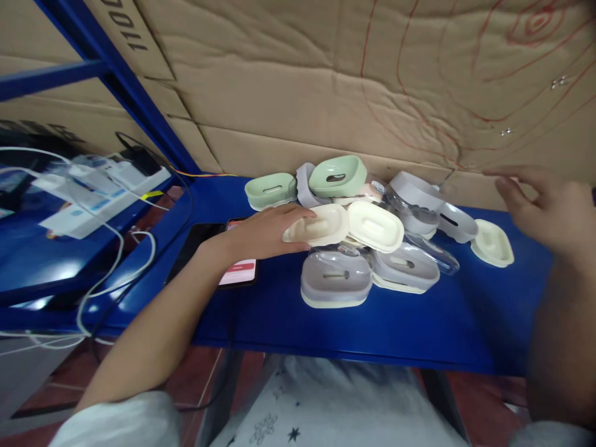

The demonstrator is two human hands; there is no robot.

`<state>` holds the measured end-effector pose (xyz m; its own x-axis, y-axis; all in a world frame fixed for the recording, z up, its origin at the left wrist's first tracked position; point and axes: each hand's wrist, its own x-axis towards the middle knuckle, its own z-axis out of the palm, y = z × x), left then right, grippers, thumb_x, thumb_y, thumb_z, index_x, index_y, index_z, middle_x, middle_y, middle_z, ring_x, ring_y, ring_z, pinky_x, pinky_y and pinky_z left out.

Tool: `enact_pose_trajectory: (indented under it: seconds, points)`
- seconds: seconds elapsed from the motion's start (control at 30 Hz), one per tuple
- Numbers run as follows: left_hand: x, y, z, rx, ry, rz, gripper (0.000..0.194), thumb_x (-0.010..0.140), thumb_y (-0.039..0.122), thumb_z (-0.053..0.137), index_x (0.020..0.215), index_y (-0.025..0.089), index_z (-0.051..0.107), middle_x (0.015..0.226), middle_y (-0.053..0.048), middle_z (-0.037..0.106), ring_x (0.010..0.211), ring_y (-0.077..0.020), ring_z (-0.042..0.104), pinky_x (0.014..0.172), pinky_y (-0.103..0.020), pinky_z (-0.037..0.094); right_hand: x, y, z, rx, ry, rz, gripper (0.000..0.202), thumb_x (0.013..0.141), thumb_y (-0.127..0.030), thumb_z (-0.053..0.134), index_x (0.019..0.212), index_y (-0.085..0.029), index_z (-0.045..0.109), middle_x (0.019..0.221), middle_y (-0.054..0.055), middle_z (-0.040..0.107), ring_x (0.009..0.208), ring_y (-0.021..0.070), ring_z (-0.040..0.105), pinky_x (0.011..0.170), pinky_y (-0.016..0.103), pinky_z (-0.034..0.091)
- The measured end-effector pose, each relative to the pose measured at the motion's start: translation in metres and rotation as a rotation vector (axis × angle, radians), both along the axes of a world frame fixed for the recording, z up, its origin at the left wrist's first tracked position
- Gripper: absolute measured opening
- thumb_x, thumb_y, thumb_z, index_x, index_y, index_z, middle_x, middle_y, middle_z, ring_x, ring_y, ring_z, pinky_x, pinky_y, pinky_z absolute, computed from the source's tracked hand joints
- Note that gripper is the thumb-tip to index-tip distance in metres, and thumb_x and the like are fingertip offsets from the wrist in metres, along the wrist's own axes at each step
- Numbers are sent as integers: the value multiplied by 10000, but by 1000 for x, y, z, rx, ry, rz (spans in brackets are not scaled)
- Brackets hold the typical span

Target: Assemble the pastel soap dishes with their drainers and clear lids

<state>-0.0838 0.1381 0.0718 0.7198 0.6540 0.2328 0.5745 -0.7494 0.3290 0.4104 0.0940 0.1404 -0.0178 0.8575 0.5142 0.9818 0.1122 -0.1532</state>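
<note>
My left hand [270,230] grips the left end of a cream soap dish base [326,225], fingers over its far edge and thumb at the near side. Touching its right end is a second cream base [376,226]. Below them sit a grey soap dish [336,276] and another grey dish [406,267], both over cream bases. Green dishes [338,177] and grey dishes [415,189] are heaped behind. My right hand [542,211], somewhat blurred, hovers at the right with fingers stretched out, apart from the pile. Nearest to it lies a cream base [492,242].
Two phones lie under my left forearm, one with a lit screen [242,270]. A white power strip [107,198] with plugs and loose cables is at the left. A cardboard sheet [279,81] stands behind the blue table [288,326], beside a blue metal post [153,105].
</note>
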Motion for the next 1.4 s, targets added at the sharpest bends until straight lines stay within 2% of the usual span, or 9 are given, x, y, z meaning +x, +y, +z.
enact_pose_trajectory:
  seconds: [0.13, 0.27, 0.4, 0.5, 0.63, 0.83, 0.97, 1.1, 1.4]
  points:
    - [-2, -1, 3, -78, -2, -8, 432, 966, 388, 707, 1371, 278, 603, 1407, -43, 717, 1222, -313, 710, 1050, -481, 588, 84, -24, -59, -110, 99, -124, 441, 902, -763, 498, 1185, -542, 755, 1085, 174, 781, 1029, 443, 720, 762, 603, 440]
    - [4, -3, 2, -81, -30, -64, 397, 976, 332, 652, 1366, 292, 591, 1401, -26, 709, 1228, -282, 705, 1040, -445, 591, 89, -38, -81, -107, 153, -105, 356, 910, -706, 524, 1161, -584, 746, 1137, 139, 784, 1119, 457, 712, 826, 637, 476]
    - [16, -7, -2, 29, -119, 10, 256, 1037, 388, 598, 1248, 254, 655, 1284, -62, 741, 1184, -269, 709, 1017, -404, 567, 24, -51, -65, 27, 246, 57, 301, 984, -546, 592, 1244, -554, 743, 1194, 112, 791, 1148, 410, 736, 961, 605, 530]
    - [23, -14, 3, 87, -97, 53, 226, 1069, 419, 555, 1091, 238, 689, 1082, -55, 765, 985, -239, 735, 875, -355, 558, -47, -66, -61, -40, 163, 420, 448, 991, -378, 641, 1374, -611, 651, 1169, 40, 803, 1072, 373, 765, 941, 602, 578]
    - [26, -24, 21, 65, 56, 5, 217, 1081, 394, 547, 1038, 238, 691, 1007, -39, 770, 866, -220, 728, 769, -322, 519, -130, -83, -80, 14, -70, 828, 561, 995, -293, 702, 1531, -409, 585, 1336, 45, 772, 1228, 308, 737, 1015, 554, 611]
    - [24, -62, 32, 238, 166, -73, 241, 1102, 293, 515, 960, 209, 691, 906, -56, 742, 829, -231, 710, 773, -355, 545, -178, -76, -102, -22, -145, 826, 474, 1046, -379, 654, 1499, -240, 628, 1462, 123, 700, 1368, 314, 651, 1098, 526, 568]
    - [29, -120, 10, 233, 82, -154, 235, 1107, 265, 523, 968, 190, 697, 910, -58, 737, 780, -212, 697, 702, -347, 567, -176, -65, -105, 33, -1, 788, 392, 1035, -230, 652, 1426, -242, 666, 1355, 109, 751, 1262, 275, 700, 1047, 473, 572]
    - [42, -163, -31, 262, 73, -8, 340, 1123, 341, 525, 1372, 137, 632, 1297, -153, 727, 1154, -301, 714, 947, -466, 607, -171, -66, -111, 183, -35, 759, 237, 1014, -145, 657, 1237, -190, 722, 1185, 105, 776, 1138, 252, 706, 964, 411, 550]
    - [30, -177, -73, 97, -212, -54, 80, 1065, 221, 650, 1140, 208, 673, 1057, -40, 737, 1034, -212, 678, 1052, -430, 505, -181, -84, -122, 183, -290, 781, 340, 1041, -303, 696, 1370, -216, 705, 1145, 65, 766, 1104, 232, 623, 1013, 395, 430]
